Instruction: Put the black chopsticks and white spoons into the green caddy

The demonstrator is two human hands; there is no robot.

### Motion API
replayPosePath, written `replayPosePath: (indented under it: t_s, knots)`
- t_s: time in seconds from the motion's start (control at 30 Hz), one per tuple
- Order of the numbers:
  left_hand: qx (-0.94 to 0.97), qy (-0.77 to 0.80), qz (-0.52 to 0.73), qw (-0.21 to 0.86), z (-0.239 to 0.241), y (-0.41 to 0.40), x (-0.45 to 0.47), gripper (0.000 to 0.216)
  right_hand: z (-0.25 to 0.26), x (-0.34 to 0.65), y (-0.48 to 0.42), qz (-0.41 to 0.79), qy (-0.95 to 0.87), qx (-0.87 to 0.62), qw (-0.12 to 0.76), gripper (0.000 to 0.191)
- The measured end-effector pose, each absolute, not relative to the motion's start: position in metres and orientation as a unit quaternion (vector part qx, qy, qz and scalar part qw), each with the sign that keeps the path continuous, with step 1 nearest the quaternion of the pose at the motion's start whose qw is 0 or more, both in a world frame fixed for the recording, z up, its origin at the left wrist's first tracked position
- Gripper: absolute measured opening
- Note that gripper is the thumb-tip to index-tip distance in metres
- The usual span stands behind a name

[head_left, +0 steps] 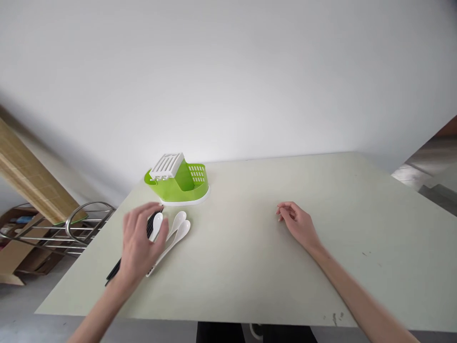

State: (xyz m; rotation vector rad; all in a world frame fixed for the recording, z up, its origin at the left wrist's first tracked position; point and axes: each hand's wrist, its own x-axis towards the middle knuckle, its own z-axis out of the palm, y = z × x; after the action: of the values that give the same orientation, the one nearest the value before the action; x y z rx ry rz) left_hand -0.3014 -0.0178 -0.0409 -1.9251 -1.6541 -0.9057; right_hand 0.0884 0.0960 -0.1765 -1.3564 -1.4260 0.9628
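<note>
My left hand (pixel 141 238) is over the left side of the table, thumb and fingers spread apart with nothing between them. Beneath and beside it lie white spoons (pixel 183 229), three bowls showing, with handles partly hidden by the hand. A bundle of black chopsticks (pixel 113 272) lies slantwise under the same hand, its middle covered. Behind them stands a green utensil caddy (pixel 194 194) with a white slotted top (pixel 167 165) and a white base. My right hand (pixel 296 221) rests on the tabletop at right of centre, fingers loosely curled together, with nothing visible in them.
The pale table (pixel 250 267) meets a white wall (pixel 250 85) at its back edge. To the left are a metal rack (pixel 76 233), a tall yellowish roll (pixel 35 171) and a cardboard box (pixel 17 252). Dark marks show near the front right edge.
</note>
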Motion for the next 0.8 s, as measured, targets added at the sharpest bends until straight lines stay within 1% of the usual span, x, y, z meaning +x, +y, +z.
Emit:
replayPosePath:
  t_s: [0.1,0.2,0.3,0.43,0.5,0.63,0.8]
  knots:
    - [-0.676,-0.627,-0.312,0.229,-0.016,0.0,-0.318,0.039,-0.176,0.089,0.096,0.397,-0.584,-0.541,0.457,0.03]
    - [-0.66,-0.671,-0.278,0.191,-0.012,0.003,-0.338,0.045,-0.174,0.089,0.096,0.398,-0.588,-0.534,0.459,0.03]
    - [-0.645,-0.716,-0.228,0.139,-0.027,-0.011,-0.36,0.048,-0.172,0.088,0.095,0.399,-0.594,-0.529,0.456,0.027]
    - [-0.636,-0.744,-0.186,0.086,-0.062,-0.046,-0.373,0.053,-0.172,0.088,0.095,0.398,-0.596,-0.524,0.461,0.025]
    - [-0.658,-0.732,-0.163,0.072,-0.079,-0.063,-0.371,0.058,-0.174,0.089,0.095,0.396,-0.597,-0.522,0.462,0.026]
    - [-0.719,-0.683,-0.102,0.081,-0.099,-0.078,-0.365,0.069,-0.177,0.09,0.094,0.393,-0.604,-0.519,0.459,0.027]
    - [-0.773,-0.631,-0.04,0.049,-0.105,-0.069,-0.374,0.067,-0.178,0.092,0.092,0.393,-0.605,-0.52,0.458,0.027]
